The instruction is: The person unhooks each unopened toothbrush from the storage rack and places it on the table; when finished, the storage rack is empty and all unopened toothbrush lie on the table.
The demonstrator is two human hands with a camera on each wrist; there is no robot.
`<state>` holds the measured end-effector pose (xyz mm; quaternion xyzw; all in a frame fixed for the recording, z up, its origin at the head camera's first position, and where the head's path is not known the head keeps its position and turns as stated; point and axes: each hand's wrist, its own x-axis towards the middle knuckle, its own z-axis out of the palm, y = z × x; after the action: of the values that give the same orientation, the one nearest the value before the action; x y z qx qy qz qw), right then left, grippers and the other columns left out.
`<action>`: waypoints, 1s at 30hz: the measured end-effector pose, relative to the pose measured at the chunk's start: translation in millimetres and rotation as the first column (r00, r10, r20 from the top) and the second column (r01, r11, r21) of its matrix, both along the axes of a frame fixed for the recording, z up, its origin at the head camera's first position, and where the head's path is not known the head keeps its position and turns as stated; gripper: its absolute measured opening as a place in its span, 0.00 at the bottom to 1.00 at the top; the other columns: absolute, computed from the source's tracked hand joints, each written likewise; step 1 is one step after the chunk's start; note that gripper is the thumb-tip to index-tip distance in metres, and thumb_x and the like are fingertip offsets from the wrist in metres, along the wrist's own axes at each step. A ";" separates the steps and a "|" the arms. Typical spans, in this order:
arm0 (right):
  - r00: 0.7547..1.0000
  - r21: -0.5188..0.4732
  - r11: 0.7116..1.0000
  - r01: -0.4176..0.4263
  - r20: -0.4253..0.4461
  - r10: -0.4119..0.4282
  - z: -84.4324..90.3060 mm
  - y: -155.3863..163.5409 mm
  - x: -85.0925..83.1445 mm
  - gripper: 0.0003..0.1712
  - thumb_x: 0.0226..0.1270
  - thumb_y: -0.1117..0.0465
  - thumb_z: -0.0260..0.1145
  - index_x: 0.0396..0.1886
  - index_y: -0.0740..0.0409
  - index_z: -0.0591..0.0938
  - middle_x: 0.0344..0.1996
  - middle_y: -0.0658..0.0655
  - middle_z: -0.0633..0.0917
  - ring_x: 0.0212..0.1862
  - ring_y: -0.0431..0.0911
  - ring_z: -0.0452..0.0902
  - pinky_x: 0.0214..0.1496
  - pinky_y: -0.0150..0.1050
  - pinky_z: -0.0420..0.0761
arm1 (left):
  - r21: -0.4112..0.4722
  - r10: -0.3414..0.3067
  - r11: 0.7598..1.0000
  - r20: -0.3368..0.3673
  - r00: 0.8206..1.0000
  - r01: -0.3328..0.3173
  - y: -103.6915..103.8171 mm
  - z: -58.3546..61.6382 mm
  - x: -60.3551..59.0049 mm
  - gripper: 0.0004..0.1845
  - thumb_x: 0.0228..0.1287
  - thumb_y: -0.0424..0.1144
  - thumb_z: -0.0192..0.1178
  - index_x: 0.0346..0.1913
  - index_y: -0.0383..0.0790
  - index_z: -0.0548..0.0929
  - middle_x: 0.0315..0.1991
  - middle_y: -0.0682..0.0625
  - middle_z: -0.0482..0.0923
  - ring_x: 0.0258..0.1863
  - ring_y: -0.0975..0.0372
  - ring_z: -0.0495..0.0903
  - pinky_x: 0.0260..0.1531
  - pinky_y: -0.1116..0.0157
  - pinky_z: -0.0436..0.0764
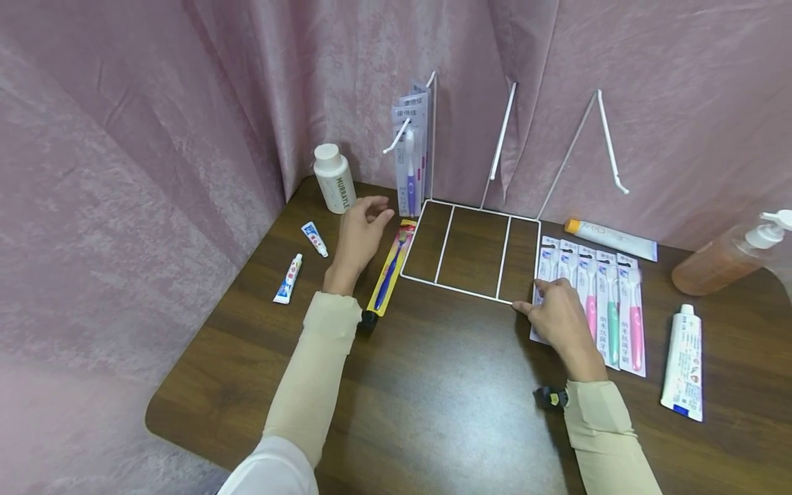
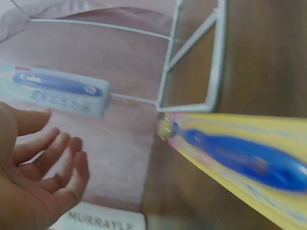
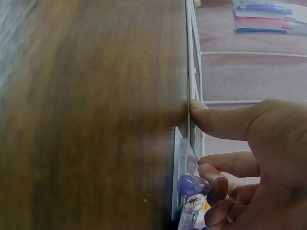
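A white wire display rack (image 1: 458,290) stands on the table, with three prongs slanting up at its back. Several packaged toothbrushes (image 1: 410,172) hang from the left prong. My left hand (image 1: 361,234) is held just left of these packs, fingers loosely bent with nothing in them. In the left wrist view, a gap shows between its fingers and the lowest pack (image 2: 62,91). Beside the rack lies a blue toothbrush in a yellow pack (image 1: 390,271). My right hand (image 1: 557,316) pinches the rack's front right corner between thumb and fingers, overlapping the row of toothbrush packs (image 1: 609,316).
On the left stand a white bottle (image 1: 335,180) and two small toothpaste tubes, one nearer (image 1: 288,279) and one farther (image 1: 315,239). To the right are an orange-capped tube (image 1: 612,239), a white toothpaste tube (image 1: 683,364) and a pump bottle (image 1: 720,258). Pink curtain hangs behind.
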<state>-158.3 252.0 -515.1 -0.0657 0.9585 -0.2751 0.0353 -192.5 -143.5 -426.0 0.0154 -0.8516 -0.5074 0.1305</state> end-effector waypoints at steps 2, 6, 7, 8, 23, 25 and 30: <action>1.000 -0.002 1.000 -0.002 -0.004 0.002 -0.1 -0.1 0.4 0.45 0.74 0.48 0.81 0.75 0.79 0.80 0.60 0.85 0.82 0.61 0.75 0.80 0.66 0.72 0.80 | 0.022 0.008 1.000 -0.044 0.999 -0.007 5.6 9.2 -2.1 0.20 0.86 0.35 0.66 0.70 0.27 0.85 0.66 0.33 0.87 0.65 0.43 0.88 0.69 0.49 0.87; 1.000 -0.005 1.000 0.000 -0.004 0.000 -1.6 0.1 1.0 0.45 0.74 0.48 0.81 0.74 0.79 0.80 0.61 0.85 0.81 0.62 0.75 0.80 0.68 0.73 0.79 | 0.061 0.006 0.998 -0.075 0.997 -0.001 12.2 20.6 -8.6 0.20 0.87 0.36 0.65 0.71 0.27 0.85 0.66 0.34 0.87 0.64 0.44 0.88 0.69 0.50 0.87; 1.000 -0.004 1.000 -0.001 -0.005 0.001 -2.1 0.2 1.0 0.45 0.74 0.48 0.81 0.75 0.79 0.80 0.61 0.85 0.81 0.62 0.76 0.80 0.68 0.73 0.79 | 0.066 0.006 0.998 -0.082 0.997 0.000 13.3 22.6 -10.4 0.20 0.86 0.36 0.66 0.70 0.27 0.86 0.66 0.34 0.87 0.63 0.44 0.88 0.68 0.50 0.87; 1.000 -0.003 1.000 -0.001 -0.004 0.001 -2.4 0.2 1.1 0.45 0.74 0.48 0.81 0.75 0.79 0.80 0.61 0.85 0.81 0.62 0.76 0.80 0.69 0.73 0.79 | 0.069 0.005 0.998 -0.090 0.996 0.001 14.3 24.4 -12.0 0.19 0.86 0.36 0.66 0.70 0.27 0.86 0.65 0.33 0.87 0.62 0.43 0.88 0.68 0.49 0.87; 1.000 0.007 1.000 -0.001 -0.025 0.001 -5.1 1.7 -0.5 0.44 0.73 0.48 0.81 0.74 0.78 0.81 0.60 0.84 0.82 0.61 0.77 0.81 0.67 0.72 0.80 | 0.097 0.045 0.995 -0.153 0.987 -0.030 23.6 36.7 -16.7 0.11 0.82 0.34 0.70 0.54 0.26 0.92 0.48 0.33 0.92 0.39 0.62 0.81 0.43 0.72 0.77; 1.000 0.013 1.000 -0.002 -0.031 0.003 -5.3 1.8 -0.5 0.44 0.73 0.48 0.82 0.74 0.77 0.81 0.59 0.84 0.82 0.61 0.77 0.82 0.66 0.72 0.81 | 0.104 0.043 0.994 -0.158 0.987 -0.026 24.3 37.6 -15.6 0.11 0.81 0.33 0.70 0.53 0.26 0.92 0.46 0.33 0.92 0.38 0.63 0.80 0.42 0.72 0.77; 1.000 0.007 1.000 -0.001 -0.031 0.001 -4.9 1.7 -0.5 0.44 0.73 0.48 0.82 0.74 0.78 0.81 0.60 0.84 0.81 0.62 0.77 0.81 0.67 0.73 0.80 | 0.112 0.033 0.994 -0.158 0.987 -0.016 26.1 39.9 -13.8 0.10 0.80 0.32 0.71 0.53 0.26 0.92 0.46 0.32 0.92 0.39 0.56 0.82 0.42 0.72 0.77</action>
<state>-158.8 253.6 -520.0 -0.0701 0.9599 -0.2706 0.0206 -206.3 -117.5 -386.1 -0.0076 -0.8087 -0.5518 0.2036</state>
